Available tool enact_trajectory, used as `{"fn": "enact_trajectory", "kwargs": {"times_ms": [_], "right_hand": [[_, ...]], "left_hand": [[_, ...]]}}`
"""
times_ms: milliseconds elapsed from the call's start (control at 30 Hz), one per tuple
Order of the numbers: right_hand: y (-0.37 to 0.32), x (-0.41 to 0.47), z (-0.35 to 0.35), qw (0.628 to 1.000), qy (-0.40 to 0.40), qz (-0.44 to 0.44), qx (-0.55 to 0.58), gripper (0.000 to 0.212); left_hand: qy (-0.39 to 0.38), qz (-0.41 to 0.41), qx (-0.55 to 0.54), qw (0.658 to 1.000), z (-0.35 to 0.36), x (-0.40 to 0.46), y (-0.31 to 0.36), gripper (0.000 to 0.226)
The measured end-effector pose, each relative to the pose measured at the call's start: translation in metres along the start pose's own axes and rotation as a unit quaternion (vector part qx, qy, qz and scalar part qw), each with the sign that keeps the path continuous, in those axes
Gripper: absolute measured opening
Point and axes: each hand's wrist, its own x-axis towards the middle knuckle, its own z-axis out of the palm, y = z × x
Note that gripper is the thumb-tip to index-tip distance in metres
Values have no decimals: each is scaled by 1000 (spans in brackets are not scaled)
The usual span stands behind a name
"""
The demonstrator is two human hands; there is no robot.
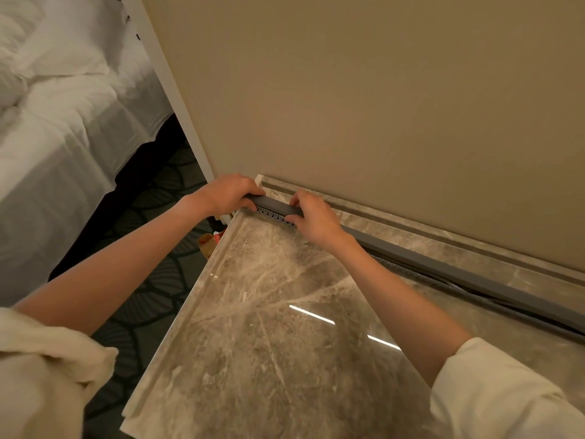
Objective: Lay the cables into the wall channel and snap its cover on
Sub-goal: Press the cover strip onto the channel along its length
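**Two hands press the gray cover onto the channel**

A long gray cover lies along the back of the shiny stone table, just beside the low stone ledge under the tan wall. It runs from about 11 o'clock on the table off to 3 o'clock.

The left hand is curled over the very end of the cover, at 11 o'clock. The right hand sits just beside it, toward 3 o'clock, with its fingers bent over the top of the cover and its thumb on the near side. Both hands grip the cover. They are close together, most likely so they can push one short bit down at a time.

Between the two hands, under the cover, you can see the slotted channel. It looks like a row of little teeth. So this end does not seem to be snapped shut yet.

Further along, toward 3 o'clock, a thin dark line that may be a cable peeks out under the cover's near edge. I think that part may need tucking in before the cover will click down.

A bed with white sheets is at 9 o'clock, well apart from the table.
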Motion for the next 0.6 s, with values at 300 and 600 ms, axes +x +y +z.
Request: {"fn": "enact_trajectory", "kwargs": {"times_ms": [300, 600], "right_hand": [[6, 0, 6, 998, 6, -39, -39, 21], [11, -7, 27, 986, 12, -90, -140, 48]], "left_hand": [[30, 6, 19, 999, 13, -8, 3, 22], [191, 12, 37, 981, 44, -25, 14, 35]]}}
